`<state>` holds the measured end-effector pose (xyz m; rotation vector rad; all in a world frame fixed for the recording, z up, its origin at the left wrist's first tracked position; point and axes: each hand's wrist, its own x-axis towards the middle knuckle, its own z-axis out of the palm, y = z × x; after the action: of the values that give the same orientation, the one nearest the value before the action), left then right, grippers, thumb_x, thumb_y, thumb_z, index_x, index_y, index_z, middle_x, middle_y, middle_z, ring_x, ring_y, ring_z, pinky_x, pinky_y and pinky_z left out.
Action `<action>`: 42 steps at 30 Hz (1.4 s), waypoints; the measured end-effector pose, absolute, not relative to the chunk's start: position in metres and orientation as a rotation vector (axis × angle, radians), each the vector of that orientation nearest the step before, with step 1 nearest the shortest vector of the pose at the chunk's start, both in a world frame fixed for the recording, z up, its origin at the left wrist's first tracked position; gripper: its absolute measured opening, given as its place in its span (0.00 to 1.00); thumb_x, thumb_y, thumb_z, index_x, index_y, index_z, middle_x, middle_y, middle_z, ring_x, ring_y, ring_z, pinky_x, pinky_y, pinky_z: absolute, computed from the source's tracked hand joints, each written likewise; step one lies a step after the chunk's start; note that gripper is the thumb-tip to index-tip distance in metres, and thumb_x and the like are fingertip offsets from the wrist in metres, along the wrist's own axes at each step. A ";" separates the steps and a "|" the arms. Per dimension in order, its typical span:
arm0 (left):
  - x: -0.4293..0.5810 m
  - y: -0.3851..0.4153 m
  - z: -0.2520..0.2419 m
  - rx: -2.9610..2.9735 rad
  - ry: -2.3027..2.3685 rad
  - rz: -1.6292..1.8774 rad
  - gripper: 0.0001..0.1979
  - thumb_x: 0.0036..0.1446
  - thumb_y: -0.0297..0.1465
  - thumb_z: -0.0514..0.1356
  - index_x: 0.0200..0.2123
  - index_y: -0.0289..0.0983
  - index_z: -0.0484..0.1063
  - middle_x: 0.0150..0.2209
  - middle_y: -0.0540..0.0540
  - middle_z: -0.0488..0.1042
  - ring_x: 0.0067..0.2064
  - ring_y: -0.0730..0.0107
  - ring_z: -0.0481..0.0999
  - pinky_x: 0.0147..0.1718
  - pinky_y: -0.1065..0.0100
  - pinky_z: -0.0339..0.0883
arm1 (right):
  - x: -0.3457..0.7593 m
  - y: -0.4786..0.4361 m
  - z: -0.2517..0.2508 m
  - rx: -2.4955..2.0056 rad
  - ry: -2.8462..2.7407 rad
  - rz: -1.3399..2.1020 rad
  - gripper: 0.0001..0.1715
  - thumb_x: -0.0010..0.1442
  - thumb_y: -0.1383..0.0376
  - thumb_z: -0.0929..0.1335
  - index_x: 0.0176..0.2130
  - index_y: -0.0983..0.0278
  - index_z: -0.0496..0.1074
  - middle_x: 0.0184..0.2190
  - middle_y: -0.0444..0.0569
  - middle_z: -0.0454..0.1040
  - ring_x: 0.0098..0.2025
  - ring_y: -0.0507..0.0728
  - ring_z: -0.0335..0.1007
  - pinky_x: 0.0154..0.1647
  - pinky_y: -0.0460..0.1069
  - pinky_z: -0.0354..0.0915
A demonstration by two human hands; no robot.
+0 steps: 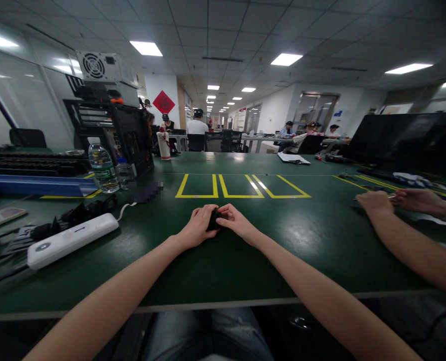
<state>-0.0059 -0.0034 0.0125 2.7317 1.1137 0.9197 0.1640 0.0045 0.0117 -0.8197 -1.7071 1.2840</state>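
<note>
Both my arms reach forward over the green table. My left hand and my right hand meet in the middle, fingers curled round a small black object held between them just above the table top. The object is mostly hidden by my fingers, so I cannot make out what it is. Beyond my hands, yellow tape outlines mark three boxes on the table.
A white power strip with cables lies at the left, near two water bottles and a black computer case. Another person's hands rest on the table at the right, by a dark monitor. Several people sit at desks farther back.
</note>
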 end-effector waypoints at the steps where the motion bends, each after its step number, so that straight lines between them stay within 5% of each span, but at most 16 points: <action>1: -0.006 -0.004 0.013 2.733 1.109 0.915 0.27 0.48 0.31 0.57 0.50 0.39 0.49 0.47 0.43 0.59 0.49 0.61 0.61 0.50 0.55 0.50 | 0.164 0.005 0.012 -0.834 -1.707 1.286 0.19 0.47 0.62 0.68 0.39 0.61 0.60 0.37 0.45 0.66 0.41 0.54 0.63 0.43 0.53 0.60; 10: -0.008 -0.002 0.011 2.732 1.103 0.910 0.28 0.47 0.30 0.57 0.50 0.40 0.49 0.48 0.43 0.58 0.50 0.60 0.60 0.50 0.55 0.49 | 0.166 0.002 0.014 -0.788 -1.723 1.359 0.23 0.42 0.66 0.70 0.38 0.62 0.60 0.36 0.45 0.66 0.42 0.54 0.63 0.46 0.53 0.59; 17: -0.007 0.000 0.008 2.735 1.114 0.944 0.28 0.46 0.31 0.58 0.49 0.39 0.49 0.47 0.43 0.59 0.49 0.60 0.61 0.49 0.55 0.51 | 0.165 0.005 0.010 -0.833 -1.686 1.262 0.14 0.47 0.62 0.68 0.34 0.63 0.60 0.33 0.43 0.66 0.39 0.52 0.64 0.44 0.52 0.59; 29: -0.007 0.006 0.008 2.663 1.113 0.933 0.28 0.47 0.33 0.57 0.50 0.39 0.50 0.48 0.43 0.59 0.50 0.60 0.60 0.50 0.54 0.50 | 0.172 0.016 0.001 -1.070 -1.856 0.955 0.25 0.48 0.57 0.66 0.45 0.63 0.60 0.46 0.51 0.64 0.50 0.56 0.59 0.52 0.56 0.53; 36: -0.008 0.028 0.001 2.392 1.216 0.885 0.27 0.46 0.36 0.58 0.49 0.37 0.52 0.46 0.42 0.62 0.47 0.58 0.64 0.45 0.55 0.58 | 0.190 0.012 0.007 -1.306 -2.149 0.657 0.41 0.40 0.49 0.67 0.50 0.65 0.58 0.49 0.55 0.59 0.50 0.60 0.56 0.50 0.56 0.54; 42: -0.009 0.035 -0.003 2.261 1.240 0.879 0.26 0.46 0.37 0.58 0.48 0.37 0.55 0.45 0.43 0.62 0.45 0.59 0.65 0.43 0.57 0.60 | 0.190 0.018 0.002 -1.333 -2.261 0.493 0.30 0.45 0.52 0.66 0.45 0.66 0.64 0.46 0.54 0.60 0.50 0.59 0.56 0.49 0.55 0.54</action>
<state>-0.0094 0.0350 -0.0027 2.2610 1.2402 0.8787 0.1896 0.0178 0.0017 -1.3328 -2.2608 0.4926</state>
